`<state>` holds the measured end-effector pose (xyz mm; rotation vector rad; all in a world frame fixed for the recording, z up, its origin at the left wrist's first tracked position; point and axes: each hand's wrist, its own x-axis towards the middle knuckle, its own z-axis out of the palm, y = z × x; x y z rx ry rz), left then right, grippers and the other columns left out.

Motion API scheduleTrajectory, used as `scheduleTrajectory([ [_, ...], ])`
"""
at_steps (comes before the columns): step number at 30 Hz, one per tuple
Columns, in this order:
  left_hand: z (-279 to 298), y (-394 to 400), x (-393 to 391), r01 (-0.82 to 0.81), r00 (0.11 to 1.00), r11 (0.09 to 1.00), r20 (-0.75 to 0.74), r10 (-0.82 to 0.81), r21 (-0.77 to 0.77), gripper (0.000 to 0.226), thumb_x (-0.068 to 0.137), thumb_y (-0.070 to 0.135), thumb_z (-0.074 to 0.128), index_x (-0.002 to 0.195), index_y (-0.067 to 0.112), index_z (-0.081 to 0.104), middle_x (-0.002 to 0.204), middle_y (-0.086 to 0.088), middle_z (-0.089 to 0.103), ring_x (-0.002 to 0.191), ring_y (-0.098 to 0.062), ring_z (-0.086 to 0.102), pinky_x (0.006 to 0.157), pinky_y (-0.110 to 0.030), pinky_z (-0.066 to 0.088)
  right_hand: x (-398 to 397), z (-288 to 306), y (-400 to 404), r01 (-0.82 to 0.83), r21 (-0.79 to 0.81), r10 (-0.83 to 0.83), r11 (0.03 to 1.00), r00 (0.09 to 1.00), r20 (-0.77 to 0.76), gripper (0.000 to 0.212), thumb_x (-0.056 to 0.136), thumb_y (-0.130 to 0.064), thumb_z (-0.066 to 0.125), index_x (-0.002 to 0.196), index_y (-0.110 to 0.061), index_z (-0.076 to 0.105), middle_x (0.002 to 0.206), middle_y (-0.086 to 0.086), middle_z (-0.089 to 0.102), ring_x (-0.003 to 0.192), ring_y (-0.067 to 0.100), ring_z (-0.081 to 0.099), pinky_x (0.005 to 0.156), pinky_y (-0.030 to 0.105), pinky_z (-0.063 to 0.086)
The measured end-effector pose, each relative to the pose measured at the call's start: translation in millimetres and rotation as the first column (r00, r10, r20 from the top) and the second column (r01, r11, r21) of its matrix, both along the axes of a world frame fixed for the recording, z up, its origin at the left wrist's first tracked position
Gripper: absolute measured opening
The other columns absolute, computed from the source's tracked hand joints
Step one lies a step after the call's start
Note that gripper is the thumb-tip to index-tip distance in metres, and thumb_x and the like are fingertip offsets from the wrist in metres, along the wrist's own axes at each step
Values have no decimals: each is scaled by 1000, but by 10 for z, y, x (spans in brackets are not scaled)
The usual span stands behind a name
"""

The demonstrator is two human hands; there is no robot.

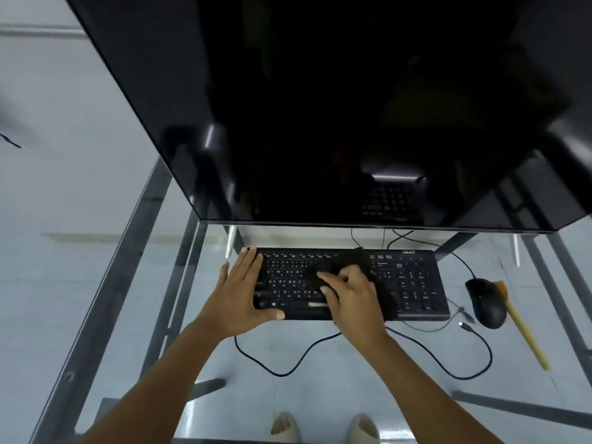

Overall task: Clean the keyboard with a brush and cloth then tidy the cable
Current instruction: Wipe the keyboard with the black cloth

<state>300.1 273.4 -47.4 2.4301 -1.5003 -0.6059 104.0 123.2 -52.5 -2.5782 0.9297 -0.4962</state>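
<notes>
Black full-size keyboard point(352, 283) lying on the glass-topped table point(320, 363), below the dark monitor point(320, 107). My left hand point(243, 293) rests flat, fingers straight, on the keyboard's left end. My right hand point(349, 293) presses a dark cloth point(349, 264) onto the middle keys, fingers curled over it. Yellow-handled brush point(519, 325) lies beside the black mouse point(485, 302). Black cable point(288, 370) loops across the table near the keyboard's front edge.

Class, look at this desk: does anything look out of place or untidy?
Yes. The keyboard cable sprawls in loose loops across the glass desk, and the brush lies askew against the mouse.
</notes>
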Motion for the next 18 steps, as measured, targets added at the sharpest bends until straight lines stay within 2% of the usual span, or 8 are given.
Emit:
scheduleTrajectory([
  [6, -78, 63, 119, 54, 997, 997, -58, -57, -61, 136, 56, 87, 56, 152, 18, -11, 158, 9, -19, 141, -3, -27, 117, -39, -11, -189, -37, 77, 171, -61, -174, 983, 984, -48, 36, 78, -5, 74, 110, -21, 72, 90, 6, 55, 74, 25, 57, 67, 41, 50],
  [9, -108, 78, 155, 60, 996, 995, -62, -65, -86, 135, 56, 87, 57, 152, 19, -10, 158, 10, -18, 142, -3, -24, 117, -37, -10, -82, -80, 336, 65, -46, -66, 997, 997, -31, 42, 72, -1, 77, 108, -23, 73, 89, 4, 56, 76, 23, 58, 65, 38, 46],
  [11, -129, 84, 175, 58, 996, 992, -66, -66, -109, 134, 57, 86, 58, 152, 19, -8, 159, 10, -14, 142, -2, -22, 116, -36, -11, 60, -72, 535, -63, -44, 61, 997, 997, -39, 44, 69, -3, 79, 107, -25, 72, 87, 2, 56, 73, 20, 56, 62, 35, 47],
  [13, -132, 84, 193, 51, 995, 990, -73, -61, -129, 133, 57, 85, 60, 153, 20, -5, 160, 10, -10, 143, -1, -20, 117, -36, -10, 97, -69, 566, -122, -45, 119, 992, 991, -53, 47, 68, -1, 79, 106, -27, 73, 85, 1, 55, 70, 19, 53, 60, 33, 48],
  [15, -127, 83, 223, 44, 993, 991, -100, -57, -129, 132, 57, 83, 63, 153, 22, -5, 160, 12, -8, 142, 1, -18, 118, -37, -9, -11, -102, 419, -29, -24, 28, 999, 999, -35, 46, 70, 1, 74, 106, -28, 73, 87, 2, 56, 71, 22, 56, 64, 33, 50],
  [18, -117, 94, 254, 40, 988, 989, -143, -60, -139, 133, 56, 80, 67, 153, 24, -4, 159, 15, -7, 142, 3, -17, 119, -36, -8, -224, -124, 232, 202, 31, -202, 979, 979, 13, 36, 81, -1, 69, 110, -24, 72, 94, 5, 54, 69, 26, 56, 70, 41, 55],
])
